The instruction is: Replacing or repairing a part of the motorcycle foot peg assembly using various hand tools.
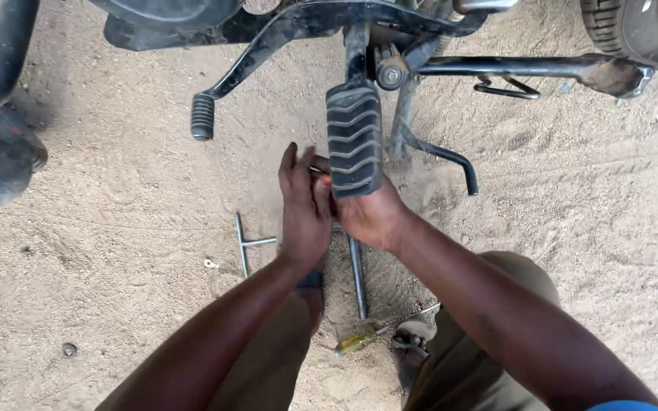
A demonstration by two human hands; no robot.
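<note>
Head view, looking down at the underside of a motorcycle parked on sand. The left hand (304, 209) and right hand (369, 217) are brought together just below the ribbed footrest (354, 138), fingers curled around a small part between them; the part is mostly hidden, so whether either hand grips it firmly cannot be told. The right hand sits directly under the footrest and touches its lower end, seemingly to steady the work close to the frame. The gear lever (215, 99) reaches out to the left, well apart from the hands, and the stand (436, 148) curves down to the right, near the right wrist. Tools lie within reach on the sand (116, 228): a T-handled wrench (245, 243) just left of the left wrist, a steel rod (356, 278) between the knees, and a yellow-handled screwdriver (359, 342) nearer the body. Open ground lies to left and right; upward the frame and footrest close off room.
</note>
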